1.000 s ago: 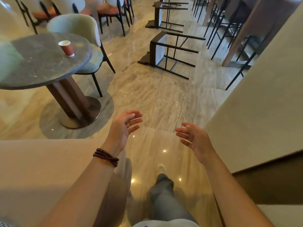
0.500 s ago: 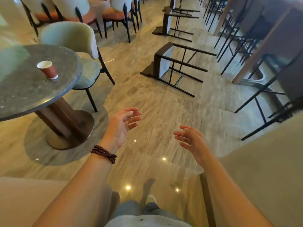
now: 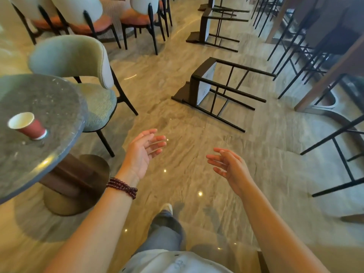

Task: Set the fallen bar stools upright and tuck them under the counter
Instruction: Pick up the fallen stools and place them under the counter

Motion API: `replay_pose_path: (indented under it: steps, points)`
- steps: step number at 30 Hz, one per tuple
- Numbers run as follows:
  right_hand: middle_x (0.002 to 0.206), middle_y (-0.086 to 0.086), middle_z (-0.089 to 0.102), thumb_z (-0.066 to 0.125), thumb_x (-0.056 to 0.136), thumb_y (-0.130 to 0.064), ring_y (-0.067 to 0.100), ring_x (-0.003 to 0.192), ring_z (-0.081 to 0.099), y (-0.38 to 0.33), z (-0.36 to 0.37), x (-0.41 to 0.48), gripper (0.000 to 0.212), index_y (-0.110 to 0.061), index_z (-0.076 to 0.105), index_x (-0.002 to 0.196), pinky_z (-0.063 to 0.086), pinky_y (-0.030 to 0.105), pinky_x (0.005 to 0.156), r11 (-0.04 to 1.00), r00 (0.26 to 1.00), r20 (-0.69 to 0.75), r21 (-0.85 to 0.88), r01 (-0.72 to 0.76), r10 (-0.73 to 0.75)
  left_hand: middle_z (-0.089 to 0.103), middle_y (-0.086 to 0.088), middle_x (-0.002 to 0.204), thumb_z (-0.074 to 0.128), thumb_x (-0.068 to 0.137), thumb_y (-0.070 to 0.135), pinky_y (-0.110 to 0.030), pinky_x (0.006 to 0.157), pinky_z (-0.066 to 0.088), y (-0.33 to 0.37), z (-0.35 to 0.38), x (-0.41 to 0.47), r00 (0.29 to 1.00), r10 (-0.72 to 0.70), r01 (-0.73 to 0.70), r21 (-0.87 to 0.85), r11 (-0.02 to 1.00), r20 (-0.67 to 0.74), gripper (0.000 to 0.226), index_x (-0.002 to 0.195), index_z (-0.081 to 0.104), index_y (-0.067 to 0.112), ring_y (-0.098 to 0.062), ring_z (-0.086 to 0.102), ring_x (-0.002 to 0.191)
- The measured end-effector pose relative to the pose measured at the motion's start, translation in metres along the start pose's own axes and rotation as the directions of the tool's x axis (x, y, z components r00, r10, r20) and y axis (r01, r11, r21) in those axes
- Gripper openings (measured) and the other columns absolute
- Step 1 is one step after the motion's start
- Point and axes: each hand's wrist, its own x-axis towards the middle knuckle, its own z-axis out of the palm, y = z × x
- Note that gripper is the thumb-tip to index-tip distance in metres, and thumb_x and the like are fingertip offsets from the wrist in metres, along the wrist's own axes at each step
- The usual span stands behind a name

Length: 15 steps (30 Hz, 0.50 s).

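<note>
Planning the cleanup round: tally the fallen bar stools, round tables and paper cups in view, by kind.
Fallen bar stools: 3, namely nearest, middle, farthest, which is cut off by the top edge
Round tables: 1
Paper cups: 1, red, standing on the table
Total: 5

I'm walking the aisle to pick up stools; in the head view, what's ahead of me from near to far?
Open right hand → nearest fallen black metal bar stool → second fallen black bar stool → a third, partly cut off at the top edge.
</note>
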Motion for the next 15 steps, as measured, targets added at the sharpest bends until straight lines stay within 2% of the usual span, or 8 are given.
replay_pose_path:
  steps: [7,15]
  points:
    - [0.101,0.013,0.074,0.047,0.098,-0.019,0.025,0.096,0.069,-0.061,0.056,0.127,0.024,-0.011,0.066,0.11,0.049,0.038,0.085,0.999,1.0,-0.006,0.031,0.014,-0.013,0.072,-0.009,0.091,0.046,0.095,0.012,-0.033,0.078,0.05,0.076,0.01,0.147,0.999,0.0,-0.003,0.05,0.999,0.053,0.018,0.105,0.062,0.012,-0.021,0.067,0.084]
    - [0.102,0.012,0.074,0.047,0.098,-0.02,0.026,0.098,0.068,-0.102,0.083,0.248,0.025,-0.01,0.065,0.111,0.049,0.04,0.088,1.0,1.0,-0.019,0.017,-0.022,0.022,0.072,-0.009,0.088,0.045,0.096,0.011,-0.031,0.074,0.051,0.11,0.027,0.271,0.999,-0.019,0.018,0.037,0.999,0.032,0.018,0.103,0.062,0.012,-0.022,0.067,0.083]
